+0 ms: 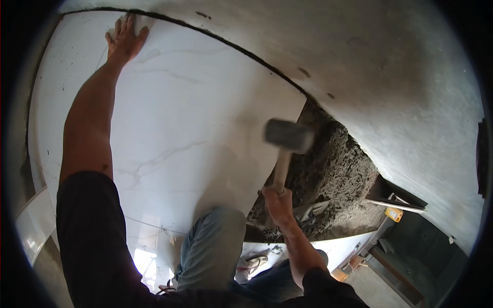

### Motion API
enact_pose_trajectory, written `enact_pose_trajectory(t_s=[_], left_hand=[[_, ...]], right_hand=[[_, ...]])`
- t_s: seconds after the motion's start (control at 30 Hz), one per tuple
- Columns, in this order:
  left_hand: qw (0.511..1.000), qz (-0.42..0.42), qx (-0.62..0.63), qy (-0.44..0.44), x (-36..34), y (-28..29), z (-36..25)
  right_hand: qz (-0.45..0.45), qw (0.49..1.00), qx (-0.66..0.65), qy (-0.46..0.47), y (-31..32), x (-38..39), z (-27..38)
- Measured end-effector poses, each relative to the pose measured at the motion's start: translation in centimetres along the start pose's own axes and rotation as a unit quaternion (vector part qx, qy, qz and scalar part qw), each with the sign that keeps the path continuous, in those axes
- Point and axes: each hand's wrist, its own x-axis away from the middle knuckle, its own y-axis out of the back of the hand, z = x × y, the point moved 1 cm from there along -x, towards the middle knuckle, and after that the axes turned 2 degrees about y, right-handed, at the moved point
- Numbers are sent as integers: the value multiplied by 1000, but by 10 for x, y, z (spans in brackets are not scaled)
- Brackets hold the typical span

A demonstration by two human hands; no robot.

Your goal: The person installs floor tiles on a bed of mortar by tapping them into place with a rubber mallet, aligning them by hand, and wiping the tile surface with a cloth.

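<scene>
A mallet with a dark head, slightly blurred, hangs over the right edge of a large white veined tile, its pale handle angled back toward the worker; whether the head touches the surface cannot be told. The right hand has its fingers clamped around the handle's lower part. The left hand lies on the tile's far side, palm down, fingers a little apart, near the dark gap along the grey wall. Right of the tile, rough grey mortar lies exposed, while a jeans-clad knee shows at the near edge; whether it bears on the tile is unclear

The step appears to be bedding the tile by tapping, and it likely calls for a flat mallet face, short, even blows and a loose wrist. Strikes well inside the edge seem safer, since the rim beside the open mortar could chip or sink. The spread left hand may help sense rocking or hollow spots; its fingers should stay clear of the blows, and the wall gap and near seam deserve frequent checks for evenness
</scene>
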Motion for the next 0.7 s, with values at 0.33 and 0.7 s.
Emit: enact_pose_trajectory(t_s=[0.33,0.7], left_hand=[[999,28,-27,-9,56,10,-18],[949,237,81,-189,436,110,-54]], right_hand=[[-26,999,5,38,0,-8,-42],[-21,991,91,101,13,11,-20]])
